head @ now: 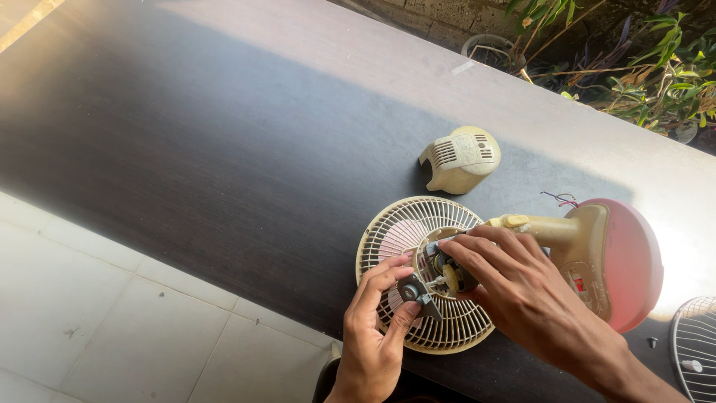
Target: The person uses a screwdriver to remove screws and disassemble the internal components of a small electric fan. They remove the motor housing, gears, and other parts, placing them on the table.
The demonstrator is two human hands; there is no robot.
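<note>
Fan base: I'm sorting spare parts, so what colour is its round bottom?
Pink, on the fan base, seen in the head view.

table [186, 149] bare leftward, motor cover [460, 158] behind

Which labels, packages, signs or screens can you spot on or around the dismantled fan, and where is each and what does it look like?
Small label or switch marking: on the cream neck of the fan base, right of the right hand; a small red-and-white patch, too small to make out.
No packages, signs or screens are in view.
</note>
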